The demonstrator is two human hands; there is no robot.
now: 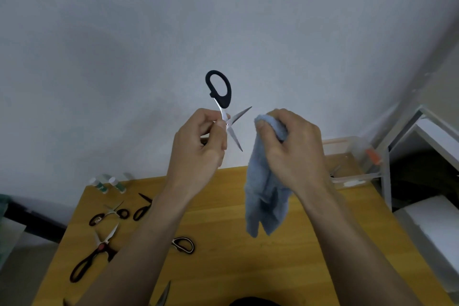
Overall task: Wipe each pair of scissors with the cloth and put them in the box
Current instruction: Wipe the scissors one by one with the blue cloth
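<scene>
Above the wooden tabletop, my left hand holds the black-handled scissors raised before the wall, fingers pinched at the pivot, blades spread and one handle loop pointing up. Just beside it, apart from the blades, my right hand has its fingers clamped on the blue cloth, which hangs down. Further scissors lie on the tabletop at left; the clear plastic box sits at the far right edge.
</scene>
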